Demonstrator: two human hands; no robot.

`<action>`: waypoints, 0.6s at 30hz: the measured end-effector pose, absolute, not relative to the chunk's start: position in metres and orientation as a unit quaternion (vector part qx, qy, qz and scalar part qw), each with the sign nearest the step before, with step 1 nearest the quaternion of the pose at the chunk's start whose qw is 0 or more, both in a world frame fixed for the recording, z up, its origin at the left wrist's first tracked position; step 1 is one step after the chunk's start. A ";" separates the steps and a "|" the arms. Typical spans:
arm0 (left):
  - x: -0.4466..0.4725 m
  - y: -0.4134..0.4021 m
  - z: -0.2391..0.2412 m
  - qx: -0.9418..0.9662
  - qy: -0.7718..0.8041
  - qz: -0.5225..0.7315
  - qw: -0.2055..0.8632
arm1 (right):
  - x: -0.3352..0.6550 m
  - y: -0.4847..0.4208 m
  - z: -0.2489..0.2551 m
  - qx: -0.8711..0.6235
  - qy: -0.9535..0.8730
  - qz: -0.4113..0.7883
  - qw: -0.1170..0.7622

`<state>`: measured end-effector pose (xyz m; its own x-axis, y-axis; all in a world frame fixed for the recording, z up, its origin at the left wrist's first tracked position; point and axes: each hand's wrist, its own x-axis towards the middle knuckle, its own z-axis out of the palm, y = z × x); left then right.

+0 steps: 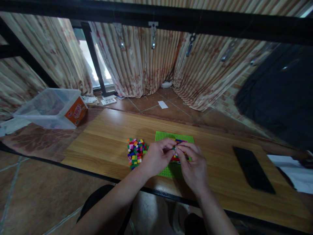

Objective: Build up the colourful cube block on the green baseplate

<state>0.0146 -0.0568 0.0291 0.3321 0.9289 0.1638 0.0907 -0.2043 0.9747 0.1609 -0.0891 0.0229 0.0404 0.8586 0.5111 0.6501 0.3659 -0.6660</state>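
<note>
Both hands work close together over a green studded baseplate on the wooden tabletop, near its front edge. Left hand comes in from the left, fingers bent, thumb and index tips drawn in; right hand mirrors it from the right. Fingertips of the two meet or nearly meet above the plate's middle; cannot tell whether either pinch has a brick in it, too small and partly covered. Multicolored built bricks sit on the plate beneath the fingers, mostly hidden, with blue, red and yellow bits showing. Loose brick pile lies on the wood just left of the plate, near the left wrist, mixed green, orange, pink, blue, white, red. Black flat slab lies at the right, well apart from the hands; white papers past the table's right end. Clear plastic bin with orange label stands off the left end, on a brown patterned surface. Behind: striped curtains, small white sheet on the tiled floor, dark bar across the top with metal clips hanging below it.
</note>
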 end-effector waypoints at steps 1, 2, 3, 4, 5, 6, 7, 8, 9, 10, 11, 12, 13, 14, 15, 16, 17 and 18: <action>0.016 -0.057 0.028 0.649 0.398 0.426 0.489 | 0.160 -0.090 0.023 -0.553 -0.685 0.099 0.464; 0.017 -0.058 0.027 0.648 0.401 0.429 0.486 | 0.160 -0.090 0.023 -0.554 -0.686 0.084 0.463; 0.018 -0.058 0.025 0.646 0.402 0.431 0.485 | 0.160 -0.090 0.024 -0.554 -0.688 0.068 0.463; 0.018 -0.058 0.023 0.644 0.402 0.434 0.485 | 0.161 -0.090 0.024 -0.554 -0.689 0.054 0.464; 0.019 -0.058 0.022 0.641 0.402 0.436 0.487 | 0.162 -0.090 0.024 -0.554 -0.690 0.042 0.464; 0.019 -0.058 0.020 0.640 0.403 0.438 0.487 | 0.164 -0.090 0.025 -0.555 -0.689 0.034 0.464; 0.019 -0.057 0.020 0.640 0.404 0.438 0.485 | 0.166 -0.089 0.025 -0.558 -0.687 0.031 0.465; 0.019 -0.057 0.019 0.643 0.410 0.436 0.478 | 0.169 -0.089 0.025 -0.562 -0.683 0.031 0.465; 0.018 -0.057 0.020 0.648 0.419 0.433 0.466 | 0.173 -0.088 0.025 -0.567 -0.678 0.034 0.466; 0.017 -0.057 0.020 0.654 0.430 0.429 0.451 | 0.176 -0.088 0.025 -0.573 -0.674 0.038 0.465; 0.016 -0.056 0.021 0.662 0.439 0.423 0.437 | 0.180 -0.087 0.025 -0.577 -0.671 0.041 0.463; 0.014 -0.056 0.023 0.669 0.447 0.416 0.424 | 0.184 -0.087 0.024 -0.581 -0.671 0.045 0.459; 0.013 -0.056 0.024 0.674 0.454 0.410 0.413 | 0.187 -0.087 0.024 -0.582 -0.673 0.049 0.454; 0.012 -0.056 0.026 0.678 0.461 0.404 0.405 | 0.190 -0.087 0.023 -0.581 -0.677 0.054 0.449; 0.011 -0.057 0.027 0.681 0.466 0.399 0.400 | 0.192 -0.087 0.022 -0.580 -0.682 0.060 0.443; 0.011 -0.057 0.028 0.683 0.472 0.393 0.396 | 0.194 -0.087 0.021 -0.578 -0.686 0.067 0.436; 0.010 -0.057 0.029 0.684 0.476 0.388 0.393 | 0.195 -0.088 0.021 -0.578 -0.690 0.075 0.429; 0.010 -0.057 0.029 0.687 0.480 0.383 0.389 | 0.196 -0.088 0.020 -0.580 -0.692 0.082 0.422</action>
